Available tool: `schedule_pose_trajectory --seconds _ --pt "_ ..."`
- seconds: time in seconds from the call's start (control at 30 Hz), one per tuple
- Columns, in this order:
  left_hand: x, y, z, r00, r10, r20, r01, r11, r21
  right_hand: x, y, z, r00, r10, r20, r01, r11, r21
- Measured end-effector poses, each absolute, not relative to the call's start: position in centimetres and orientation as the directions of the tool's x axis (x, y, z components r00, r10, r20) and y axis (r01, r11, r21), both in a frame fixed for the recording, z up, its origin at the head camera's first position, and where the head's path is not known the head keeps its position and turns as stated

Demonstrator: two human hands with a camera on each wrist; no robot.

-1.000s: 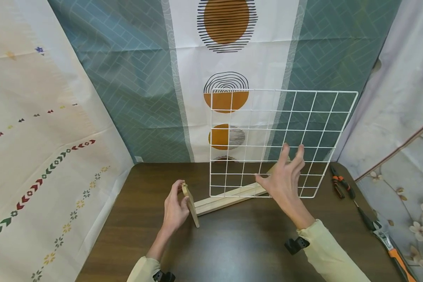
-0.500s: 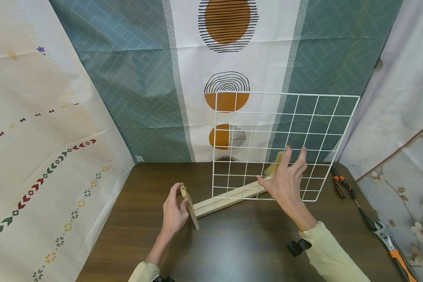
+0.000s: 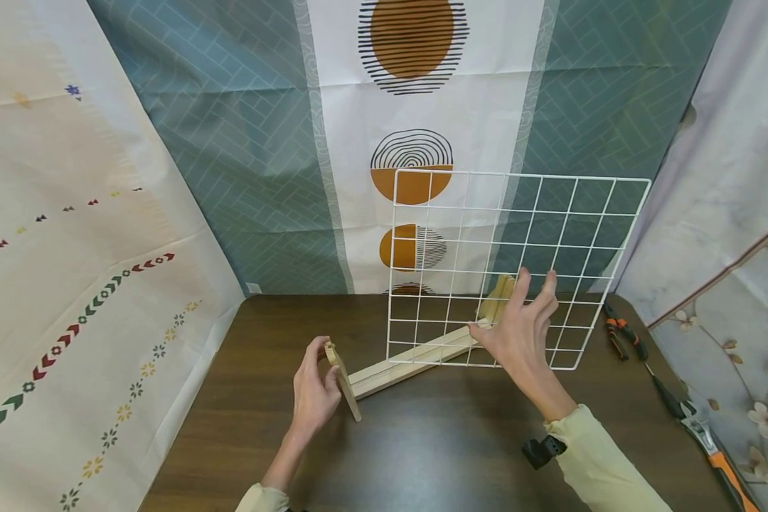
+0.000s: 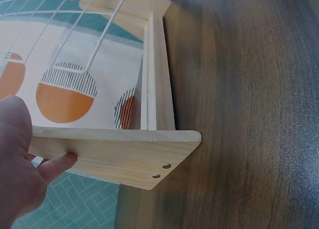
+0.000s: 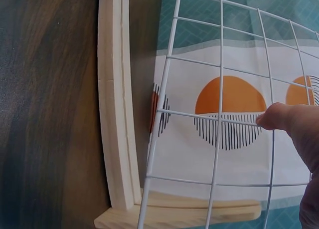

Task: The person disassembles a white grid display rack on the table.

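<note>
My left hand [image 3: 313,402] pinches the upper edge of a flat wooden side panel [image 3: 343,380] of a small frame. Two screw heads [image 4: 166,165] show on its outer face. Wooden rails [image 3: 416,361] run along the table from this panel to a second wooden side panel [image 3: 496,299], partly hidden behind the wires. My right hand [image 3: 523,331] holds a white wire grid panel [image 3: 525,244] tilted above the rails. In the right wrist view, the right thumb [image 5: 279,116] lies on a wire, and the grid's edge stands beside the rails.
Along the table's right edge lie several hand tools with black and orange handles, among them pliers [image 3: 616,338] and an adjustable wrench [image 3: 697,430]. Behind the brown table [image 3: 435,455] hangs a patterned cloth [image 3: 281,178]. Floral fabric [image 3: 729,341] borders the right side.
The wire grid has shifted a little down and right with my right hand, showing more of the far side panel. My left hand and its panel have sunk slightly and moved a touch left.
</note>
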State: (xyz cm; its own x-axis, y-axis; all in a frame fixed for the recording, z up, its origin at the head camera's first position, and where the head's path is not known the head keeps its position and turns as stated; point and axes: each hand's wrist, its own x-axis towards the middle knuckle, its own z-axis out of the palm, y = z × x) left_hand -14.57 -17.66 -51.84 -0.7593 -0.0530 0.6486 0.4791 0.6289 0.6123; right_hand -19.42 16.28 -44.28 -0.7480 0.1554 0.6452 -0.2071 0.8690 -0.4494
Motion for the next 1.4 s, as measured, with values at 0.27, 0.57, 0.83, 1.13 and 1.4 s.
schedule_pose_trajectory --seconds 0.27,0.57,0.83,1.13,1.4 --pt "-14.3 -17.8 -51.9 -0.744 -0.057 0.665 0.483 0.642 0.595 -19.4 16.3 -44.6 -0.751 0.158 0.641 -0.204 0.868 -0.454" --pt "-13.9 -17.8 -52.0 -0.74 -0.064 0.67 0.479 0.648 0.591 -19.5 16.4 -44.9 -0.73 0.159 0.665 -0.211 0.872 -0.441" --pt "-13.6 -17.8 -52.0 -0.731 -0.078 0.678 0.477 0.652 0.59 -19.6 16.5 -45.2 -0.731 0.157 0.664 -0.215 0.871 -0.442" --pt "-13.2 -17.8 -52.1 -0.726 -0.087 0.682 0.467 0.665 0.582 -19.6 16.6 -45.4 -0.746 0.159 0.647 -0.206 0.869 -0.45" --pt "-12.9 -17.9 -52.3 -0.708 -0.113 0.697 0.457 0.68 0.574 -19.6 16.6 -45.3 -0.78 0.185 0.598 -0.167 0.86 -0.483"
